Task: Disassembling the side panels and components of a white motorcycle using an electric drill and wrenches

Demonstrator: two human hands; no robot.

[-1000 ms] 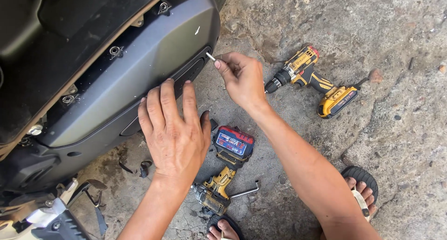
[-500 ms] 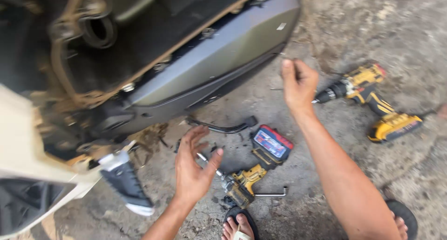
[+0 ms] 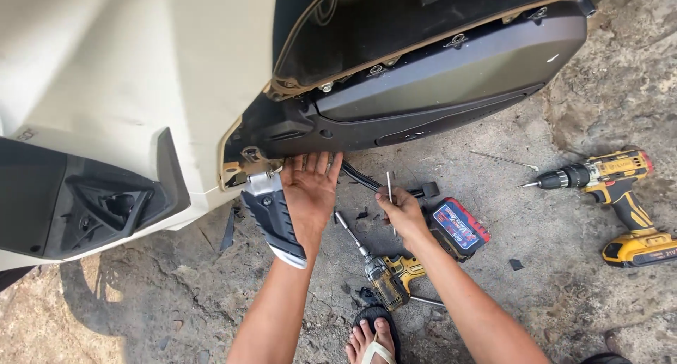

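Both hands under scooter edge — left hand (image 3: 309,187) flat, right hand (image 3: 403,210) pinching bolt (image 3: 389,189)

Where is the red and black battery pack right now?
In the head view the red and black battery pack lies on the concrete ground, just right of the right hand and above the yellow drill.

A scooter (image 3: 211,89) lies above the hands; a battery pack (image 3: 460,228) sits between two cordless drills (image 3: 612,202) on the concrete ground (image 3: 550,279).

Left hand (image 3: 310,187) on scooter underside (image 3: 296,135); right hand (image 3: 403,212) pinching bolt (image 3: 389,187).
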